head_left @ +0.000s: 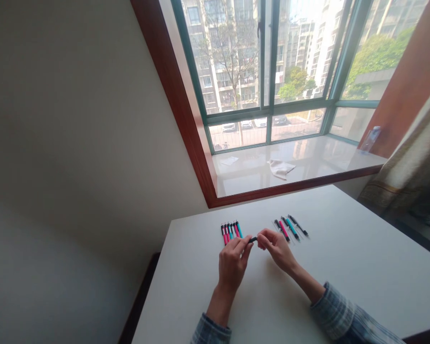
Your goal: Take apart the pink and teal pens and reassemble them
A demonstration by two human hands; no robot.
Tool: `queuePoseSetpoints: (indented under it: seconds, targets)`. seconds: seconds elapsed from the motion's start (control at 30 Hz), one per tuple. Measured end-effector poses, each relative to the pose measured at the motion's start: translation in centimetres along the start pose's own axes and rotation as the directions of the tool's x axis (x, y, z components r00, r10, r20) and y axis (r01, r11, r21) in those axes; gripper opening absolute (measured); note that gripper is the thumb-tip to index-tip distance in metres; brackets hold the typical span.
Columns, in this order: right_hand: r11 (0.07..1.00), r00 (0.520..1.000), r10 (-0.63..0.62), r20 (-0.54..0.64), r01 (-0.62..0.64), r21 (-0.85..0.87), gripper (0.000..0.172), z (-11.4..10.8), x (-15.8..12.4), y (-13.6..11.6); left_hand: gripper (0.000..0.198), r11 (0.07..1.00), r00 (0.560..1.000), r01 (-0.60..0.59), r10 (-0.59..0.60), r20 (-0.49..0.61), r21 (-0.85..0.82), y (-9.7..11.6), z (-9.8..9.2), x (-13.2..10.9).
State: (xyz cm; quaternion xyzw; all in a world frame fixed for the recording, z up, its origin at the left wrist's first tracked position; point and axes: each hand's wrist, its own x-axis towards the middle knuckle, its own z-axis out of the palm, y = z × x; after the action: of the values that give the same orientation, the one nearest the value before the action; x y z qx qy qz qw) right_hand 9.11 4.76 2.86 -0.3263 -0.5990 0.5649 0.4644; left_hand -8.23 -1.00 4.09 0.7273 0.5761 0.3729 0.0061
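Note:
Between the fingertips of my left hand [232, 262] is a black pen [252, 240], seen only in part. My right hand [277, 248] pinches at the pen's other end, close to the left fingertips; its grip there is partly hidden. Just beyond my left hand lies a row of several pens [231, 230] in pink, teal, white and black, their lower ends hidden by the hand. Past my right hand rest a pink pen [284, 230], a teal pen [293, 230] and a black pen [298, 225], roughly parallel, with thin slim pieces beside them.
Both hands are above a white table [272, 306]. A wall [93, 143] stands to the left. Behind the table, a windowsill [243, 181] bears a crumpled cloth [281, 168], a flat paper [230, 161] and a clear bottle [370, 140]. A curtain [397, 162] hangs at the right.

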Motion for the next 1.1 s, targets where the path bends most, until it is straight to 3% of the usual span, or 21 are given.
queuePoseSetpoints:
  seconds: [0.4, 0.7, 1.1]
  targets:
    - [0.987, 0.996, -0.06, -0.068, 0.049, -0.155, 0.039, 0.0, 0.0, 0.3, 0.026, 1.0, 0.999, 0.018, -0.017, 0.031, -0.004, 0.3, 0.0, 0.0]
    - [0.956, 0.993, -0.104, -0.055, 0.085, -0.28, 0.036, -0.1, -0.1, -0.4, 0.027, 0.999, 0.999, 0.035, -0.034, 0.037, -0.025, 0.4, -0.2, 0.1]
    - [0.976, 0.997, -0.053, -0.055, 0.041, -0.213, 0.03, -0.3, -0.2, -0.6, 0.032, 0.995, 0.995, 0.086, -0.084, 0.047, -0.044, 0.5, -0.1, 0.0]
